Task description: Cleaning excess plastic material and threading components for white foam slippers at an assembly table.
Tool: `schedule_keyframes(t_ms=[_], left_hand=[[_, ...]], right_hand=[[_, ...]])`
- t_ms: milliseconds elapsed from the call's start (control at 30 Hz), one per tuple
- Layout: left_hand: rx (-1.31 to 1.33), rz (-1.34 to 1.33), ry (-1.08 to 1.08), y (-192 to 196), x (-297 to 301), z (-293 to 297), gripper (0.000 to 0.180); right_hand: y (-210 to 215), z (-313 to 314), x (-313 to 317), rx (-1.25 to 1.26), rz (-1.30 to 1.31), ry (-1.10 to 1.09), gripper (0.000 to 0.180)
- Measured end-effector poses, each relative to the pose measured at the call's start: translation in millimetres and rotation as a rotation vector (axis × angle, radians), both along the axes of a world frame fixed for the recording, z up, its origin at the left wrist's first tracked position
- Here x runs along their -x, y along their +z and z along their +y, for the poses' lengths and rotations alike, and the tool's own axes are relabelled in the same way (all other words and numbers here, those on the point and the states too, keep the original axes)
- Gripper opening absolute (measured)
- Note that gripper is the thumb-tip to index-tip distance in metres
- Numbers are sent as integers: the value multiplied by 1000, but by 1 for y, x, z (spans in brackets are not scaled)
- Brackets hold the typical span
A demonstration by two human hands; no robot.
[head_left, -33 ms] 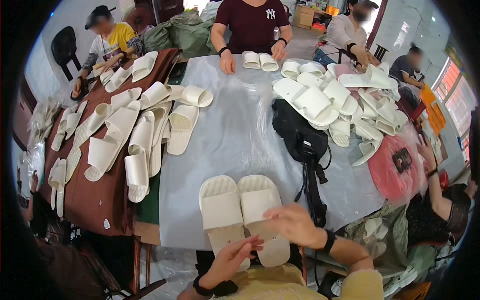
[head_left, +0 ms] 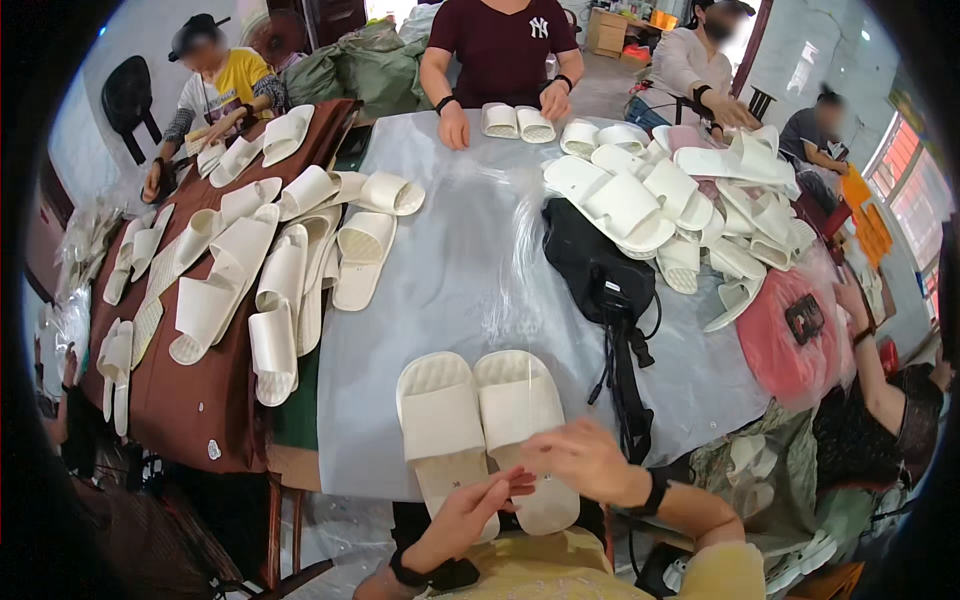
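A pair of cream slippers (head_left: 480, 425) is lying side by side at the near edge of the grey table (head_left: 470, 270), toes pointing away and the broad bands across the tops facing up. The soles are pale and lightly textured, and the heel ends are reaching right to the table's edge, just in front of the person.

The heel of the right-hand slipper is sitting under the right hand (head_left: 585, 460), so that end is hard to make out. The left hand (head_left: 470, 515) is covering part of the other heel (a small dark mark is showing on the sole just above it).

Both forearms are coming in from the lower edge, each with a dark band at the wrist. The right hand is bending at the wrist, fingers curling loosely down onto the slipper — touching it, though whether it is pinching anything cannot be told. The left hand is lying palm up, fingers half open and holding nothing that shows, its fingertips meeting the right hand.

Just beyond, a black bag (head_left: 600, 275) with trailing straps is lying on the table — and heaps of white slippers (head_left: 680, 200) are filling the far side, where other people are sitting.
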State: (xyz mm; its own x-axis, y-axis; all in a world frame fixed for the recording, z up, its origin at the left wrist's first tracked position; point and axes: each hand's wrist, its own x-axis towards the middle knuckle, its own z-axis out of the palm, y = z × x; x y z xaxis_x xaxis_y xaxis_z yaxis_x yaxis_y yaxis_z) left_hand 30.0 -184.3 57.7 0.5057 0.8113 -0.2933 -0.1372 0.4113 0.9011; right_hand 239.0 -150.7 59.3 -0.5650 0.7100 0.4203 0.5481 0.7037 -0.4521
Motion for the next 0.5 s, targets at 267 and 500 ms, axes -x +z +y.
schedule_keyframes(t_ms=[267,500], left_hand=[[328,-157,-44,-16,-34,33,42],[358,-220,-16,-6,-40,47,38]], right_hand=[[-16,-48,2,129,266,-14,26],[-32,-61,5,110,266,-91,26]])
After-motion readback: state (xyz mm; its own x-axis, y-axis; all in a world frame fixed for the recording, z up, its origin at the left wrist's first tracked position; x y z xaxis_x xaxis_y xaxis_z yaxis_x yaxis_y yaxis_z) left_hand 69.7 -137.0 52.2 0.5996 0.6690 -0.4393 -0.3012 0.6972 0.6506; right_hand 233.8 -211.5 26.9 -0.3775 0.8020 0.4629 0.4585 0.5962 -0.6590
